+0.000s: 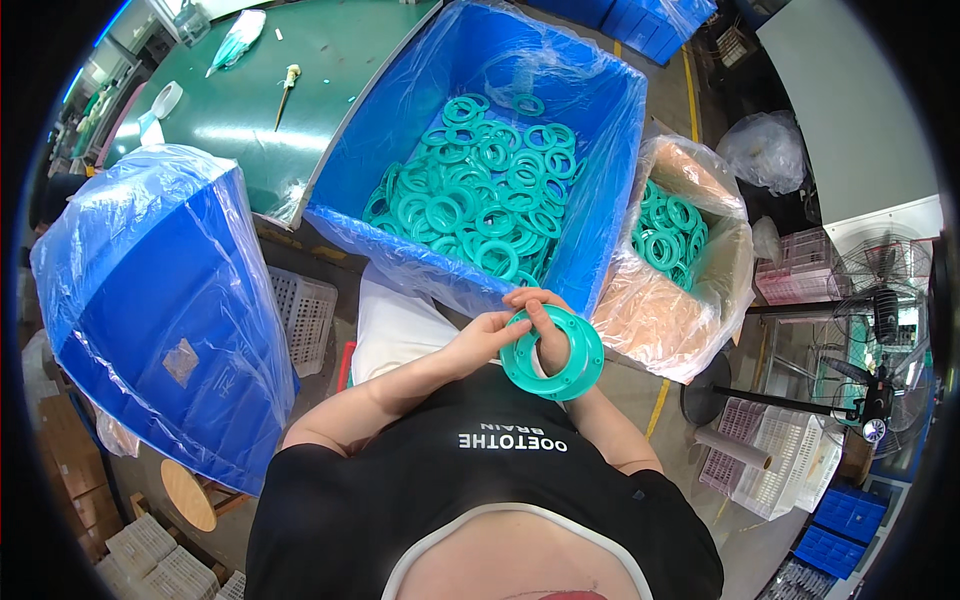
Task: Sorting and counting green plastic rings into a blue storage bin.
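Observation:
A teal plastic ring (586,374) with small round bosses on its face is held up in front of my chest. My right hand (552,345) grips it, its thumb over the inner edge and the palm partly hidden behind the ring. My left hand (490,336) pinches at the ring's upper left edge, its fingertips meeting those of the right hand. Just beyond my hands stands a big blue bin (612,190) lined with clear film, holding a heap of similar teal rings (465,190).
At right, a carton lined with plastic (650,325) holds more teal rings. A film-covered blue bin (150,300) leans at left. A green table (320,55) behind carries a thin tool (287,95) and a tape roll (167,100). Fans (880,300) and crates (775,460) stand far right.

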